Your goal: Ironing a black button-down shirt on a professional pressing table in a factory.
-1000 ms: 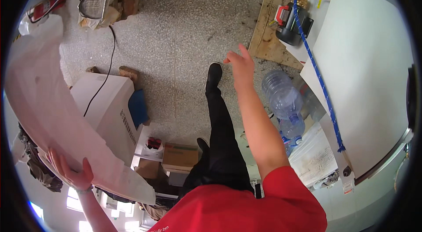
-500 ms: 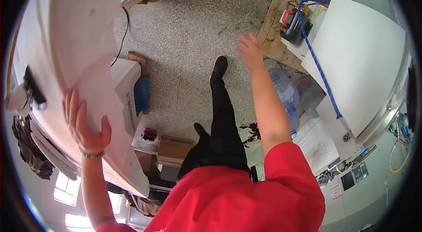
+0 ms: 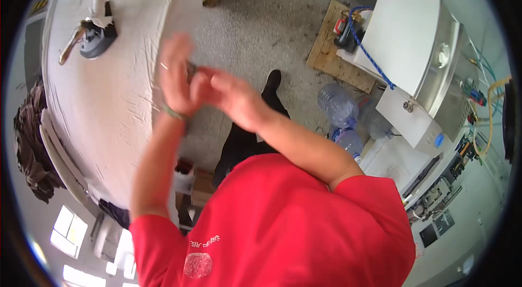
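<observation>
My left hand [image 3: 179, 78] is raised over the edge of a white cloth-covered table [image 3: 109, 107], its fingers stretched out and blurred by motion. A bracelet circles that wrist. My right hand [image 3: 239, 97] meets it from the right, fingers pointing at the left palm. The hands touch or nearly touch; blur hides which. Nothing that I can name shows in either, though a small dark patch lies between them. Farther off on the cloth rests what looks like a steam iron [image 3: 99, 39], grey and black, with a hose at its top.
Several clear plastic bottles [image 3: 338, 105] lie at the right on the speckled floor [image 3: 266, 20]. Beyond them a black machine with a red handle [image 3: 345, 34] sits on a wooden board [image 3: 331, 58]. A blue hose [image 3: 375, 58] runs past a white panel [image 3: 402, 37]. Dark cloth [image 3: 35, 140] hangs at left.
My left hand has lifted off the white cloth and moved right. The right hand has swung left to meet it. The view has shifted left, bringing the iron fully in.
</observation>
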{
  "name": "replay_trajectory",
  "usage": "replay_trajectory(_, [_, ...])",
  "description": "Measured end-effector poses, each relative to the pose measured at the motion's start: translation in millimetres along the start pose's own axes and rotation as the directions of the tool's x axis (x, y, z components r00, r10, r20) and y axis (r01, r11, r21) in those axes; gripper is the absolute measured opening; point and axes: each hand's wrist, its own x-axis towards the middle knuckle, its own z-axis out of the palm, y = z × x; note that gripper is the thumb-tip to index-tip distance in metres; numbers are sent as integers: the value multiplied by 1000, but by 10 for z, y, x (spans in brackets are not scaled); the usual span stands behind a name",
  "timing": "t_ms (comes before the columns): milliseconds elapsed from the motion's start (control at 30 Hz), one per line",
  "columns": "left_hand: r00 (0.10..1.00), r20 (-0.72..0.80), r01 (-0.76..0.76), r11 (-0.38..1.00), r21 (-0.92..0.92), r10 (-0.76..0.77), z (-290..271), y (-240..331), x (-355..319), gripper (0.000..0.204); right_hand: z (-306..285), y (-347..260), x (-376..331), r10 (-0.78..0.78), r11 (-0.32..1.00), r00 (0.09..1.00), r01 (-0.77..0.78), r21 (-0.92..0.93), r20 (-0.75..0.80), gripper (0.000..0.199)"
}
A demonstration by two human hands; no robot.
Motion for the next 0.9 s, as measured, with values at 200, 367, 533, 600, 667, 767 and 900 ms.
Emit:
replay_trajectory(200, [979, 187, 102, 985, -140, -74, -166, 201, -633, 24, 183, 277, -323, 131, 824, 990, -140, -549, -56, 39])
replay_trajectory(367, [939, 233, 262, 965, -2, -255, -271, -136, -912, 18, 190, -101, -381, 173, 570, 956, -293, -767, -237, 34])
replay_trajectory(533, [728, -46, 686, 725, 59, -684, -670, -569, -215, 34, -842, -525, -1036, -314, 679, 729, -274, -680, -608, 37])
replay_trajectory(600, [749, -89, 662, 737, 133, -657, -648, -798, -275, 34, -1310, -566, -1479, -339, 679, 587, -388, -623, -735, 37])
replay_trajectory(667, [795, -154, 604, 747, 277, -586, -521, -935, -268, 36, -1530, -543, -1878, -342, 664, 463, -497, -559, -818, 37])
replay_trajectory(767, [785, -144, 619, 749, 237, -603, -468, -935, -223, 35, -1707, -507, -2183, -360, 623, 420, -556, -550, -833, 36])
replay_trajectory(900, [749, -164, 659, 695, 285, -642, -455, -926, -174, 26, -2015, -637, -2092, -442, 439, 499, -604, -665, -745, 34])
